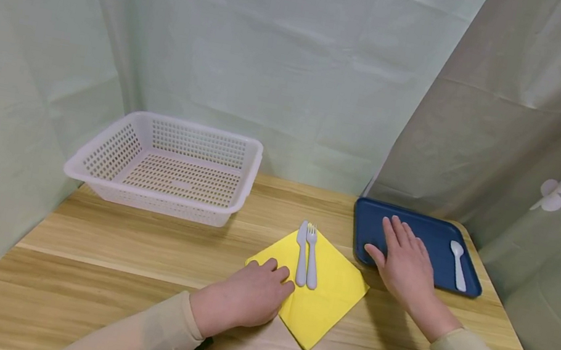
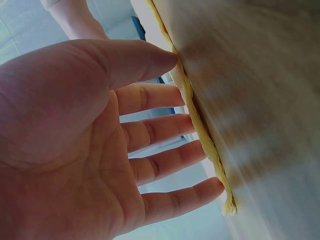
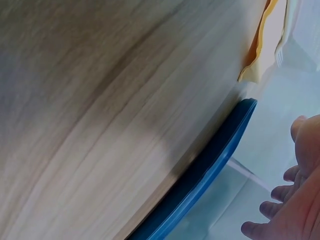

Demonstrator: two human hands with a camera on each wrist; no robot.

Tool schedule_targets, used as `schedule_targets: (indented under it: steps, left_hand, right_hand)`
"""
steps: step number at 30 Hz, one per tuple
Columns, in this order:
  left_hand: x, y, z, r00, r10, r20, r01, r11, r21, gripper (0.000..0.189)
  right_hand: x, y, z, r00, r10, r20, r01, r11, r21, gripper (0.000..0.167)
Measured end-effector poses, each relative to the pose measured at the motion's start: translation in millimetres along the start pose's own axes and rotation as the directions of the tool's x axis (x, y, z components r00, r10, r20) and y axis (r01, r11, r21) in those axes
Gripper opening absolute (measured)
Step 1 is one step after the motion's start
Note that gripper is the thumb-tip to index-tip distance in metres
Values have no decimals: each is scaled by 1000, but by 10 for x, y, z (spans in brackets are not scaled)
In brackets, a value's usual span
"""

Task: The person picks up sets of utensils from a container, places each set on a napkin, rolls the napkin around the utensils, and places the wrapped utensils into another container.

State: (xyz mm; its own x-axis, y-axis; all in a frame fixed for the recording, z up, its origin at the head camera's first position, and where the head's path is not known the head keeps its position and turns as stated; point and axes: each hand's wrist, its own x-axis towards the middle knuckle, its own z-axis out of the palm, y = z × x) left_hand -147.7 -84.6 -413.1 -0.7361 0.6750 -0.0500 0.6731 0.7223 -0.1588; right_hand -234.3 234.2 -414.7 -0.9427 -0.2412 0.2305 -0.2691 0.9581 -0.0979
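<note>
A folded yellow napkin (image 1: 328,299) lies cornerwise on the table, with a grey knife (image 1: 301,260) and a grey fork (image 1: 312,262) side by side on it. My left hand (image 1: 252,295) rests at the napkin's left edge. In the left wrist view its fingertips (image 2: 212,186) touch the cloth, the fingers fairly straight and spread. Over the blue tray (image 1: 423,272) my right hand (image 1: 407,266) is held with straight fingers and nothing in its grasp. A white spoon (image 1: 458,266) lies at the tray's right side.
At the back left stands a white perforated plastic basket (image 1: 168,205). Light curtains (image 1: 278,62) hang close behind the wooden table (image 1: 94,242) and along both sides. The tray sits near the table's far right corner.
</note>
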Motion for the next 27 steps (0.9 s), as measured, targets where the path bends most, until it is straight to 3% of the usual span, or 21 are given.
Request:
schedule_targets:
  steps: [27]
  left_hand:
    - [-5, 2, 12, 1000, 9, -19, -9, 1000, 12, 18]
  right_hand:
    - [-5, 308, -14, 999, 52, -1, -52, 998, -34, 81]
